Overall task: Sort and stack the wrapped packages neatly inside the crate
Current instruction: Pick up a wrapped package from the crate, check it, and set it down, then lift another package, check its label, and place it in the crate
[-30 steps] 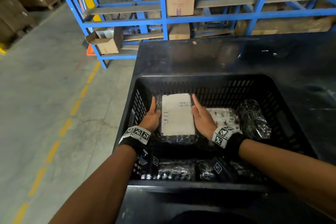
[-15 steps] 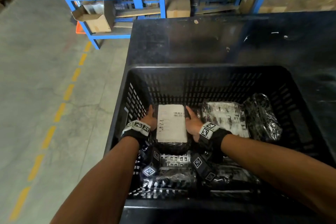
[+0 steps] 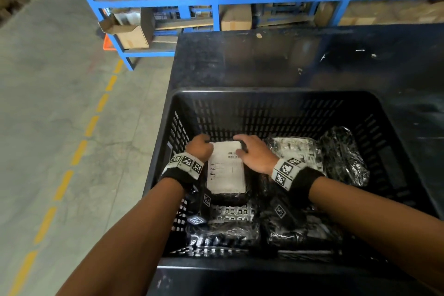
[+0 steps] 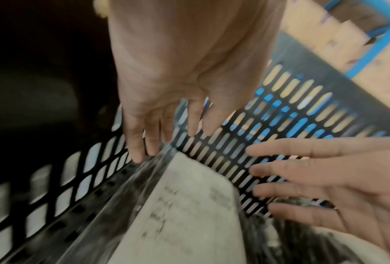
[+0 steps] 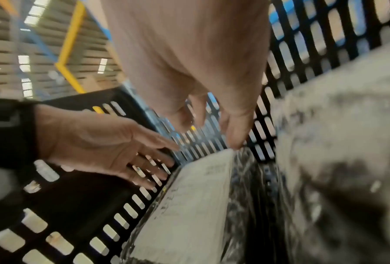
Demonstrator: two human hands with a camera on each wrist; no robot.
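Both wrist views are motion-blurred; the label print on the white-topped package is unreadable

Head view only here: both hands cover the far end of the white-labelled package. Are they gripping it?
Observer: No. The left wrist view shows the left hand with straight fingers, tips just touching the wrap at the far left corner of the white-labelled package.
Operator: And the right hand?
Observer: The right hand is spread open, fingers apart, nothing pinched.
Operator: Any gap to the far wall?
Observer: The wrist views show the package's far edge close to the slotted crate wall; I cannot tell if they touch.
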